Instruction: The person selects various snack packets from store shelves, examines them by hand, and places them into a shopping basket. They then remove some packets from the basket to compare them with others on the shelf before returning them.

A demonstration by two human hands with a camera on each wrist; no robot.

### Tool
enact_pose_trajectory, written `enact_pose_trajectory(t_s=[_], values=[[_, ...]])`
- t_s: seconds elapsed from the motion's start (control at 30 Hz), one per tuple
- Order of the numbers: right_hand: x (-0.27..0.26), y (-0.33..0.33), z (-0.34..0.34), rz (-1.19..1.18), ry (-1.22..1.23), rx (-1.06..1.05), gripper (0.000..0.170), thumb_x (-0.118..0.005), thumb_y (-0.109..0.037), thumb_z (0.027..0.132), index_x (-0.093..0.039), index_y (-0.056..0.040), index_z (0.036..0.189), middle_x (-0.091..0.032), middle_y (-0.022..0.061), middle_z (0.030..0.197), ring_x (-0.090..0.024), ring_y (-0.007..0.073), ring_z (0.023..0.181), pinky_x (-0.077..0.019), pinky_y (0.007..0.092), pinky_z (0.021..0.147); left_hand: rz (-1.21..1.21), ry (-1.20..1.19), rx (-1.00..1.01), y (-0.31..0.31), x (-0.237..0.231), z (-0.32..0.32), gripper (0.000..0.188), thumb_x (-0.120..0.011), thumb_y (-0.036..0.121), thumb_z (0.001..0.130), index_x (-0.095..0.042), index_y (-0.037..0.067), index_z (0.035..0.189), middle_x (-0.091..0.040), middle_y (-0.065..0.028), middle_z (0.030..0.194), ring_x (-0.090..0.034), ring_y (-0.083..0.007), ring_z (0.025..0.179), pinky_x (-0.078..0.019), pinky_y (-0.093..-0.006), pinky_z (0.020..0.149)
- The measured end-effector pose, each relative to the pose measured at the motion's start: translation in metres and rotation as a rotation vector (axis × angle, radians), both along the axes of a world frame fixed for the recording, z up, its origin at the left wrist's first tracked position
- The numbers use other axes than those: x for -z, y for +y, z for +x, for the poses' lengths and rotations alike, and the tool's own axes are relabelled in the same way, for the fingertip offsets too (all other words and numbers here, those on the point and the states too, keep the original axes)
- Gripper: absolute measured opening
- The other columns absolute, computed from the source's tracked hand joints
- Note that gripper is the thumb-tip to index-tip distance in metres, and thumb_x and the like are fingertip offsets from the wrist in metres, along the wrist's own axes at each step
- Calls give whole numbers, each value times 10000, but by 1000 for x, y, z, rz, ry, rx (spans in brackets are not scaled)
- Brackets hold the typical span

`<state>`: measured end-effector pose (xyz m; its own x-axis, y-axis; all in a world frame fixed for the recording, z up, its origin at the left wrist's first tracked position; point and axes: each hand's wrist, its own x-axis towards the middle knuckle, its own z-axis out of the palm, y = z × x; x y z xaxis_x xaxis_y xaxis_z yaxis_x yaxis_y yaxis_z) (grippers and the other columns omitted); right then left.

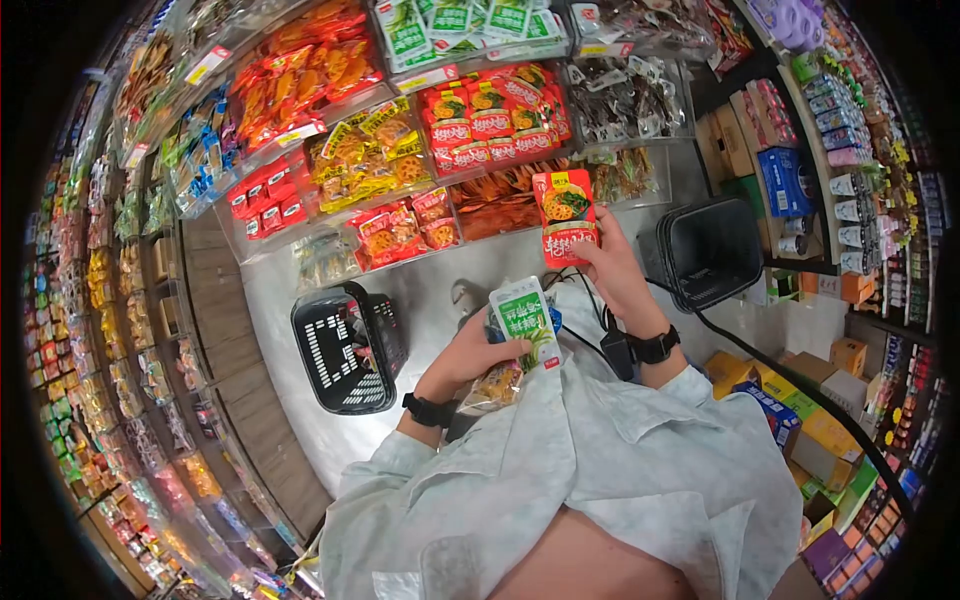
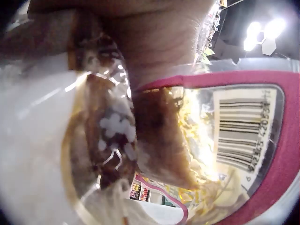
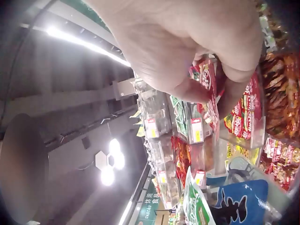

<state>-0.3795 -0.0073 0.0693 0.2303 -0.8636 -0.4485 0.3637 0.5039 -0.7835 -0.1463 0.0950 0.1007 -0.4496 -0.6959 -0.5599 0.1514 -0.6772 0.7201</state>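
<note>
My right hand [image 1: 615,265] pinches a red snack packet [image 1: 566,210] by its right edge, just in front of the tilted display bins. The right wrist view shows the red packet [image 3: 206,77] between thumb and fingers. Lower and to the left, near the body, my left hand [image 1: 478,352] grips several packets together. On top is a white and green packet [image 1: 527,318], with the thumb across it. Below it sticks out a clear bag of snacks [image 1: 490,388]. A blue packet [image 3: 241,201] shows beside the green one in the right wrist view. Up close in the left wrist view is a barcode label [image 2: 242,133].
Display bins hold red packets [image 1: 490,120], yellow packets [image 1: 370,155] and green packets [image 1: 465,30]. A black basket [image 1: 345,350] stands on the floor at left, another black basket [image 1: 708,255] at right. Cartons [image 1: 800,400] are stacked at lower right; a black cable [image 1: 800,390] crosses there.
</note>
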Motion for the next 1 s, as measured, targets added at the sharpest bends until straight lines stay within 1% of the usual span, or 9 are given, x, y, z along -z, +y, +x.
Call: enact_pose_trajectory(t_s=[0.17,0.27,0.37,0.5,0.57,0.77,0.87,0.9,1.0], values=[[8,8,44,27,114,-28,428,-651,-57,979,-476,-48,1369,-665,70,1224,-671,140,1048,-558,286,859,-59,3,-13,16,6,51,651,-779,109,873,-466,0,1433,-660,-86,1289,-645,-165,1154,-518,-340,995],[10,18,69,74,111,11,413,-663,-68,983,-483,-29,1352,-666,73,1216,-675,147,1040,-563,291,863,-85,39,-44,25,14,78,556,-763,82,878,-542,8,1383,-674,-51,1259,-636,-135,1110,-528,-296,941],[3,26,92,85,65,61,410,-661,-60,985,-482,-23,1352,-664,78,1205,-675,153,1044,-567,294,873,-101,112,-61,30,19,98,569,-760,84,878,-531,5,1392,-672,-59,1267,-635,-146,1128,-516,-314,982],[1,20,107,98,40,90,381,-656,-63,991,-494,-23,1333,-663,72,1184,-671,150,1041,-569,293,867,-67,101,-47,30,29,115,598,-754,78,880,-500,2,1416,-667,-71,1281,-635,-160,1146,-506,-335,1010],[-2,9,114,98,47,86,363,-662,-84,993,-509,-36,1319,-662,57,1163,-664,129,995,-563,272,824,-82,73,-46,27,31,120,598,-753,75,880,-497,-1,1415,-665,-76,1286,-633,-163,1151,-507,-337,1009],[24,-58,116,132,42,-58,299,-686,-163,995,-554,-92,1255,-630,-18,1014,-578,54,816,-481,206,663,-37,-20,-295,10,18,117,535,-757,70,876,-546,-2,1363,-699,-73,1205,-665,-152,1060,-538,-321,941],[29,-104,127,52,24,-99,280,-687,-163,994,-560,-99,1235,-612,-42,946,-569,42,801,-473,196,646,5,-108,-372,3,9,114,575,-774,88,877,-508,3,1381,-692,-61,1175,-669,-134,1020,-553,-294,892],[37,-123,130,34,73,-132,402,-706,-179,980,-527,-57,1318,-629,30,1141,-623,95,927,-522,230,769,-35,-142,-427,0,4,110,509,-760,78,886,-543,2,1340,-696,-55,1156,-669,-126,1001,-555,-282,859],[68,-166,151,-238,92,-89,580,-732,-188,957,-448,-6,1429,-522,125,1409,-627,177,1126,-517,294,950,-3,-124,-525,-8,0,95,470,-743,67,896,-560,0,1324,-701,-49,1138,-667,-125,1001,-551,-280,852]])
